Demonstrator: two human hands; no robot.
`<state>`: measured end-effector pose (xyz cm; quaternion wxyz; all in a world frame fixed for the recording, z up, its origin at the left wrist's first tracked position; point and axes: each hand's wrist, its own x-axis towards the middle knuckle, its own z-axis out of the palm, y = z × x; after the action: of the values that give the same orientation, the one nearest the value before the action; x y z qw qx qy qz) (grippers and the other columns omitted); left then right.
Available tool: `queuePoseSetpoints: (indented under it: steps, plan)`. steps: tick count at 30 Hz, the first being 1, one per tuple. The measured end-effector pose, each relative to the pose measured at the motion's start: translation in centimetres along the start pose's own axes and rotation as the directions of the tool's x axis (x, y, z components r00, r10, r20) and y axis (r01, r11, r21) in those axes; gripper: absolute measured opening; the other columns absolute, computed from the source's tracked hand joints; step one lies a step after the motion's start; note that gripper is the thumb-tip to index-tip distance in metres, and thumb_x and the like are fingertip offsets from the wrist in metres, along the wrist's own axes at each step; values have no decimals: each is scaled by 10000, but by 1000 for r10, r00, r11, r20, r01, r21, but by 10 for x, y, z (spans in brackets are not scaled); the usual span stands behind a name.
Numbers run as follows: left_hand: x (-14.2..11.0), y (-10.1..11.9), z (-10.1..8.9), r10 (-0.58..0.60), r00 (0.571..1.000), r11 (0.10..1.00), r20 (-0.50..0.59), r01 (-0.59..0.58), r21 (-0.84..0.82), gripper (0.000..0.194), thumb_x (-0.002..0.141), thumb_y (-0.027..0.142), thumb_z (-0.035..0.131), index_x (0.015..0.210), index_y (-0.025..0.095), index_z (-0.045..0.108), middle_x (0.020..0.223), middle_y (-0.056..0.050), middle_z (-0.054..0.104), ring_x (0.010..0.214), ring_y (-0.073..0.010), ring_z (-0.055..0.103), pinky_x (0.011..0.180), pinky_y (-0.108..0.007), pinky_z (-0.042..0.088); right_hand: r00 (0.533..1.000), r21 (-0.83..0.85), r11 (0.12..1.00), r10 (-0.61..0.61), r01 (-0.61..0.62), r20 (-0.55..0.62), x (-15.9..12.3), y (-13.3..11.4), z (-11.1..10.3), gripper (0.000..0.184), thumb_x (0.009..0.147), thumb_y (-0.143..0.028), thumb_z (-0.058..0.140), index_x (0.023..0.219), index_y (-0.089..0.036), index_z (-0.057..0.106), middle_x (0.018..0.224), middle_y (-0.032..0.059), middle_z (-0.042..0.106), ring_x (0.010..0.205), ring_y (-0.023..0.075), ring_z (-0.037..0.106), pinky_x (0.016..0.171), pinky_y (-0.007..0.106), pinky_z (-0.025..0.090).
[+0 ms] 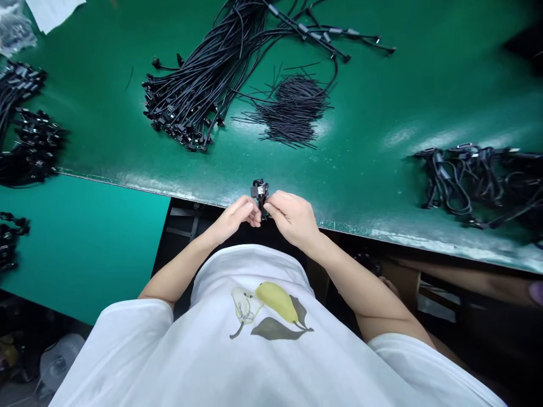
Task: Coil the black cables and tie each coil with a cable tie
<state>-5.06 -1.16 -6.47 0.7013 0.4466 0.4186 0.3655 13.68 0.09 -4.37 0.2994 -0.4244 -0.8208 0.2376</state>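
1. A small black cable bundle (260, 195) stands roughly upright at the centre of the frame, by the near edge of the green desk (373, 169); a connector with a pale metal end faces up near its top.
2. The bundle sits between the two hands, just beyond the fingertips, its upper part rising clear of them and its lower part running down among the fingers.
3. The right hand (292, 217), to the right of the bundle, is grasping it, thumb and forefinger pinched together at its lower right side.
4. The left hand (241, 215), to the left, has its fingers curled close against the bundle's lower left side; whether they grip it or only touch it, I cannot tell.
5. Beyond the hands, at the upper centre, lies a loose pile of thin black strips (297, 110), some poking out at the sides.
6. Left of that pile, a thick sheaf of long black cables (212, 68) slants towards the top edge, connectors gathered at its near end.
7. At the right of the frame lie several folded black cables (449, 178), well apart from the right hand.
8. More black cables with connectors (36, 144) lie at the left edge, below a white sheet (55, 11) in the upper left corner.
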Motion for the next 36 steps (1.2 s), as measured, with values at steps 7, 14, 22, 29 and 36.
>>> queuePoseSetpoints:
  steps: [7,14,22,29,36]
  plan:
    - [-10,12,10,73,997,899,-19,-57,433,521,899,642,516,964,143,648,744,-23,649,644,-115,603,664,-256,499,993,369,926,36,-74,109,5,-7,-7,305,999,-281,448,730,-195,564,726,5,641,696,131,578,695,249,418]
    - [-4,14,12,207,978,848,-42,-157,507,560,934,650,435,955,139,663,700,-21,637,606,-111,576,647,-257,489,992,-396,918,-54,5,-111,4,-10,1,316,999,-316,386,880,-180,646,1028,132,670,861,220,575,798,364,418]
    - [3,26,13,93,996,843,20,-89,530,442,947,558,471,957,147,632,845,-54,639,786,-167,590,784,-314,499,994,-516,855,91,-51,52,-1,-10,6,383,1047,-278,288,1213,-151,609,1165,113,668,735,151,594,575,281,354]
    - [2,32,-3,304,938,910,-168,-233,343,661,815,622,669,1308,218,495,869,-11,577,722,-115,532,681,-241,460,997,-536,843,71,-49,21,-2,4,3,423,1068,-337,263,1095,-161,647,822,59,646,639,147,538,551,296,294]
    - [1,39,-3,255,957,891,-142,-175,419,505,953,499,530,1380,231,513,847,-28,589,778,-152,579,714,-279,498,992,-397,912,121,-100,27,5,-1,10,483,1064,-323,219,1397,-115,501,1091,127,650,842,170,618,669,262,417]
